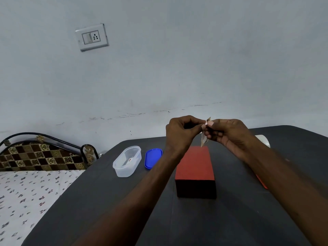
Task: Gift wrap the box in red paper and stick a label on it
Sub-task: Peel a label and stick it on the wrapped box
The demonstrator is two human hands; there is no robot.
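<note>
- Nearest to me, two bare forearms reach out over the dark surface, which carries everything the job needs.
- One box sits on that surface below the hands, already covered in red paper on every face I can see. It looks stiff and square-edged and probably light. It should stay put under a pressing finger, and its flat top is the obvious place for the sticker.
- Just above the box's far end, the left hand and the right hand meet fingertip to fingertip. Both grips are pinched closed on one small label, a thin slip hanging edge-on between them.
- My guess is the backing is being picked off. The label looks flimsy and floppy, and a sticky face would curl onto itself or cling to a finger, so it is best held by its very corners and kept taut.
- To the left stand one clear tub, open with something small inside, and one blue lid lying flat just beside it.
- At the right, mostly hidden behind the right forearm, are one whitish roll and a sliver of red, perhaps leftover paper.
- Beyond the surface, one bed lies to the left, and one switch plate sits on the wall.
</note>
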